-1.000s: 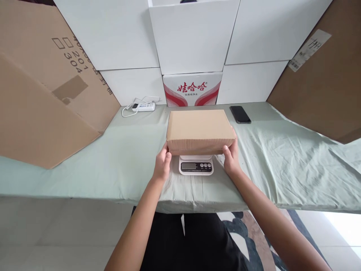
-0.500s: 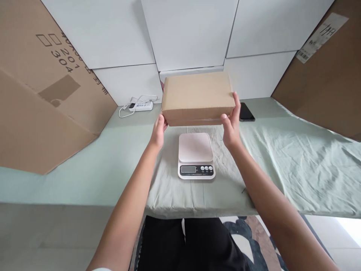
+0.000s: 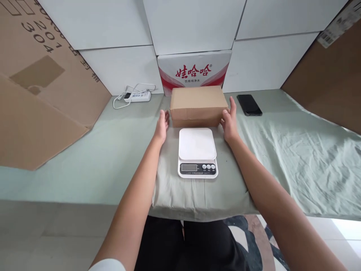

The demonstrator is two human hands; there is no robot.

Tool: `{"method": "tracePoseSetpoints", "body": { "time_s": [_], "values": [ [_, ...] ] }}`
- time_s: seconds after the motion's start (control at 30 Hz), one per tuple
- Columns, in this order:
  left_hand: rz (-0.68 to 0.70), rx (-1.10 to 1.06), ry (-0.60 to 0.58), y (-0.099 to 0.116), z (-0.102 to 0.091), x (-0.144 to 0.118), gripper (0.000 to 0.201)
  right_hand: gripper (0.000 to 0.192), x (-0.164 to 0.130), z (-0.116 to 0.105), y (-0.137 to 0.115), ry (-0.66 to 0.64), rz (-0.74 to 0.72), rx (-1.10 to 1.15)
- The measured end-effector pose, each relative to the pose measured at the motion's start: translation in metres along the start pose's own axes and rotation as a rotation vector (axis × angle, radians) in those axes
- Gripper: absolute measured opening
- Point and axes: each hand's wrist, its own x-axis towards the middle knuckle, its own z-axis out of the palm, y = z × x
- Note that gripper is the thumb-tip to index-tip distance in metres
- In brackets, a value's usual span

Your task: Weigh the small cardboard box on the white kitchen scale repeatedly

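Observation:
A closed brown cardboard box [image 3: 199,98] rests on the cloth-covered table, right behind a white digital kitchen scale [image 3: 197,145]. At the box's left side is my left hand [image 3: 162,126], fingers stretched out with a small gap to the cardboard. My right hand [image 3: 229,123] is at the box's front right corner, its fingers extended and its thumb overlapping the front edge; whether it still touches, I cannot tell. The scale's platform carries nothing, and its display [image 3: 188,168] shows no readable digits.
A white-and-red carton [image 3: 194,60] with Chinese lettering stands behind the box, among white panels [image 3: 194,26]. A power strip [image 3: 138,96] with a white cable lies at left, a black phone [image 3: 249,104] at right. Large cardboard pieces [image 3: 42,109] flank both sides.
The cardboard box has come down from above the scale onto the table behind it. My left hand has moved off its side, and the red-and-white carton has come into view.

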Motion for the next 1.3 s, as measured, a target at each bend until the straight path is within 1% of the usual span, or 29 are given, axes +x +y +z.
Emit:
{"method": "tracePoseSetpoints", "body": {
  "time_s": [0.1,0.17,0.3,0.43,0.53,0.6,0.67,0.7,0.77,0.8,0.87,0.93,0.97,1.03,1.1,1.2,1.3],
  "values": [
    [-0.108,-0.038,0.059,0.009,-0.011,0.003,0.111,0.120,0.001,-0.004,0.007,0.054,0.055,0.083],
    [-0.108,-0.048,0.059,0.014,-0.011,0.001,0.110,0.122,0.002,-0.004,0.011,0.076,0.066,0.104],
    [-0.065,-0.067,-0.011,0.016,0.004,-0.007,0.106,0.121,0.001,-0.002,0.012,0.026,0.036,0.052],
    [-0.028,-0.092,-0.062,0.012,0.021,-0.012,0.111,0.123,-0.001,0.002,0.007,0.012,-0.032,-0.019],
    [0.022,-0.067,-0.059,0.013,0.024,-0.013,0.112,0.122,0.000,0.008,-0.001,0.005,-0.100,-0.045],
    [0.096,-0.027,-0.041,0.022,0.022,-0.017,0.108,0.121,-0.001,0.011,-0.013,0.012,-0.139,-0.041],
    [0.204,0.005,-0.030,0.037,0.018,-0.030,0.103,0.118,-0.007,0.010,-0.032,0.020,-0.191,-0.036],
    [0.260,0.011,-0.026,0.045,0.015,-0.041,0.100,0.115,-0.014,0.008,-0.043,0.018,-0.220,-0.036],
    [0.346,0.010,-0.025,0.060,0.012,-0.070,0.094,0.109,-0.034,0.001,-0.066,0.001,-0.266,-0.038],
    [0.362,0.014,-0.020,0.065,0.011,-0.087,0.092,0.109,-0.048,-0.004,-0.075,-0.007,-0.279,-0.047],
    [0.345,0.040,-0.047,0.069,0.010,-0.122,0.092,0.109,-0.078,-0.012,-0.087,-0.004,-0.272,-0.077],
    [0.321,0.056,-0.089,0.067,0.010,-0.150,0.093,0.108,-0.106,-0.016,-0.089,0.017,-0.245,-0.101],
    [0.315,0.057,-0.102,0.065,0.010,-0.159,0.093,0.108,-0.117,-0.017,-0.086,0.035,-0.239,-0.107],
    [0.317,0.050,-0.106,0.062,0.011,-0.170,0.092,0.109,-0.131,-0.016,-0.079,0.072,-0.238,-0.104],
    [0.315,0.042,-0.104,0.059,0.012,-0.173,0.090,0.110,-0.137,-0.013,-0.071,0.091,-0.228,-0.098],
    [0.282,0.048,-0.101,0.056,0.012,-0.172,0.089,0.108,-0.136,-0.010,-0.067,0.092,-0.203,-0.101],
    [0.247,0.067,-0.077,0.053,0.009,-0.172,0.093,0.102,-0.136,-0.012,-0.071,0.095,-0.204,-0.103]
  ]
}}
